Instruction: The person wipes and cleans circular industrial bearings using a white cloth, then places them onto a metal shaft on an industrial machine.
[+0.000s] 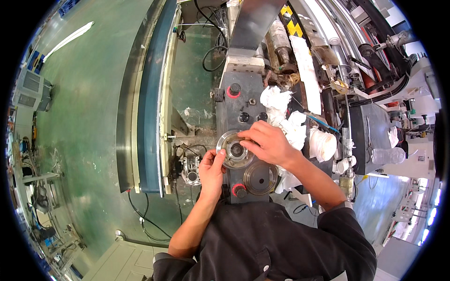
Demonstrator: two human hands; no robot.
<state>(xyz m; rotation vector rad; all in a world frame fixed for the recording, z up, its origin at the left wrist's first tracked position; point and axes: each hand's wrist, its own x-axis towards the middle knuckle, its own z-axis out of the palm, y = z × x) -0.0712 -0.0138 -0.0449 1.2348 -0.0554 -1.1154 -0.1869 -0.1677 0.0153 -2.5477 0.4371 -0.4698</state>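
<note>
A round metal flange (pixel 228 159) with a shiny outer rim and a dark centre bore lies on the dark machine block (pixel 246 100). My left hand (pixel 212 172) grips its left rim, with the thumb on top and the other fingers curled at the side. From the right, my right hand (pixel 269 144) reaches over the flange, its bent fingers closed on the upper right part. A second round disc (pixel 260 178) with a small dark hole sits just below and to the right. Black knobs (pixel 234 90) with red rings stand on the block, above and below the flange.
White crumpled rags (pixel 293 129) and a roll of white cloth (pixel 322 145) lie right of the block, near a blue-handled tool (pixel 323 122). A long conveyor (pixel 152 93) runs along the left. A metal casting (pixel 191 171) sits between. Cables (pixel 147 220) trail across the green floor.
</note>
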